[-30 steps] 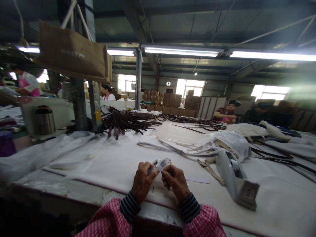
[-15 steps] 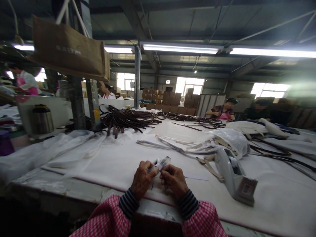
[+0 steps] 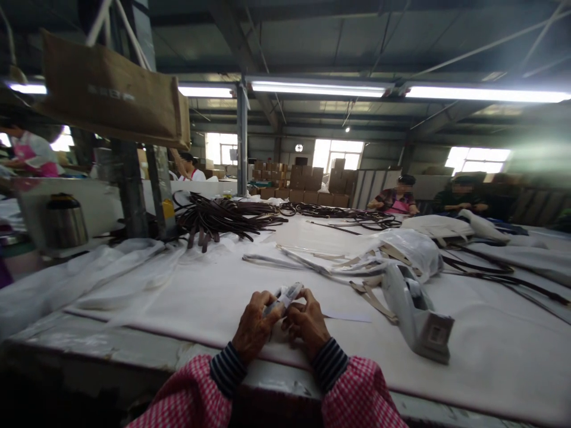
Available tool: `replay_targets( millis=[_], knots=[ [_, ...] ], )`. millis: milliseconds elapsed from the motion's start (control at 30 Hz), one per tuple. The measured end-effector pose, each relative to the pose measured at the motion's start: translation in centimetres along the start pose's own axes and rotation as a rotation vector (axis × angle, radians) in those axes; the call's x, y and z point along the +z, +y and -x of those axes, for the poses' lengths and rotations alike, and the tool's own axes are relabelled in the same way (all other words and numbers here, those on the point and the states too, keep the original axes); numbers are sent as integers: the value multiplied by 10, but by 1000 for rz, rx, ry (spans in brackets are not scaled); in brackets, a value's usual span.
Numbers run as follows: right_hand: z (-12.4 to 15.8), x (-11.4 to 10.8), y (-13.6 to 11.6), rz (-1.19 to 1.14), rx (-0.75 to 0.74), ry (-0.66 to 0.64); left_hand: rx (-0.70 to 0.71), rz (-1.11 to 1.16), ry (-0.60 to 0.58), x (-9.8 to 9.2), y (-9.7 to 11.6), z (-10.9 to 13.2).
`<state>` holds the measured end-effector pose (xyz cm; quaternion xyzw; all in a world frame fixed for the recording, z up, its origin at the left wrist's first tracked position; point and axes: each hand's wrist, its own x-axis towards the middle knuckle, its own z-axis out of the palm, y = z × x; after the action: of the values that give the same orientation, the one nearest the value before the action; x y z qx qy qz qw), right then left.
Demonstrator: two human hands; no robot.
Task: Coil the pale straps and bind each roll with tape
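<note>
Near the table's front edge, my left hand (image 3: 255, 326) grips a small bundle (image 3: 285, 295) wrapped in something whitish and shiny. My right hand (image 3: 308, 323) is closed around the bundle's right end, its thumb and forefinger on the wrapping. What the wrapping covers is hard to make out. A pale strip (image 3: 348, 317) lies flat on the table just right of my right hand. Further right stands a grey tape dispenser (image 3: 417, 321). Behind it are beige and grey straps (image 3: 307, 264), partly under clear plastic (image 3: 408, 249).
Dark brown straps (image 3: 218, 217) are heaped at the back of the white table (image 3: 187, 297). Plastic sheeting (image 3: 102, 273) lies at the left. A metal flask (image 3: 66, 223) stands beyond it. People sit at the far side.
My right hand has shifted up against the bundle's right end, its fingers now around it. The whole view has moved slightly, so things appear further left.
</note>
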<state>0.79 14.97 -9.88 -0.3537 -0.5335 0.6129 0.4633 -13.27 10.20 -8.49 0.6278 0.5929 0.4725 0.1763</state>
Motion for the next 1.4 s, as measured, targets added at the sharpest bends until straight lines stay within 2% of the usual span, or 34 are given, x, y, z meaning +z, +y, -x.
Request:
replay_targets(
  millis=[200, 267, 333, 400, 467, 567, 667, 800, 967, 1067, 1200, 1400],
  knots=[
    [-3, -2, 0, 170, -127, 97, -37, 161, -66, -4, 6, 0],
    [0, -4, -1, 345, -323, 207, -69, 222, -63, -5, 6, -2],
    [5, -4, -2, 640, -617, 302, -77, 265, -48, -5, 6, -2],
    [10, -3, -2, 942, -875, 314, -60, 289, -41, -5, 5, -3],
    [13, -2, -2, 1124, -994, 283, -48, 302, -44, -5, 5, -2],
    [15, 0, -4, 1244, -1081, 320, -48, 308, -58, -5, 6, -1],
    [14, -1, -5, 1293, -1132, 307, -11, 290, -61, -6, 7, 0],
    [13, -1, -3, 1308, -1114, 268, 12, 288, -77, -7, 6, 0],
    [11, 1, 2, 1332, -1118, 349, -2, 340, -144, -10, 5, 0],
    [11, 3, 2, 1345, -1122, 372, 3, 338, -120, -16, 2, 2],
    [13, 7, 0, 1347, -1076, 325, 23, 191, -38, -26, 3, 10],
    [9, 10, 6, 1321, -1023, 311, 71, 7, -75, -28, 23, 19]
  ],
)
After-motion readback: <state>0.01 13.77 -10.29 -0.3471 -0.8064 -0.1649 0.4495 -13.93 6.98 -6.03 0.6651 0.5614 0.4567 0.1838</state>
